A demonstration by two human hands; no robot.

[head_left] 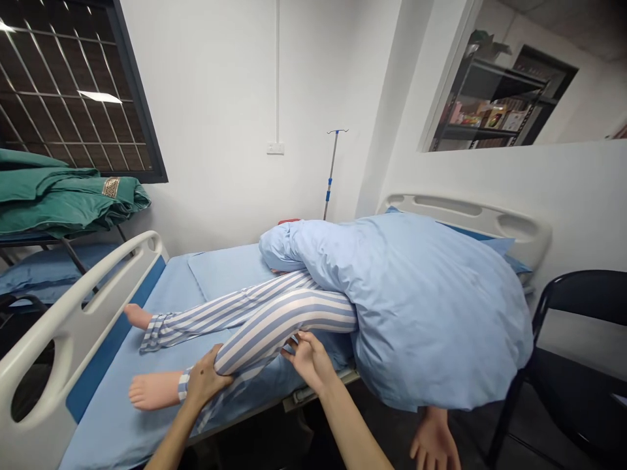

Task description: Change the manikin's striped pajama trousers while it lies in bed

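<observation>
A manikin's legs in blue-and-white striped trousers (289,310) lie across the bed, the near knee bent. My left hand (208,377) is wrapped round the near lower leg, just above the bare foot (154,390). Below the bent knee is my right hand (311,360), palm turned up and fingers apart and slightly curled, the fingertips at the trouser cloth. A bunched light blue quilt (426,300) covers the upper body. The far foot (138,316) rests near the footboard. From under the quilt a manikin's hand (437,444) hangs past the bed's edge.
The bed has a pale footboard (142,247) at left and a headboard (531,228) at right. A black folding chair (582,372) stands close on the right. Behind the bed rises an IV pole (332,170). Green folded covers (68,196) are piled at the left.
</observation>
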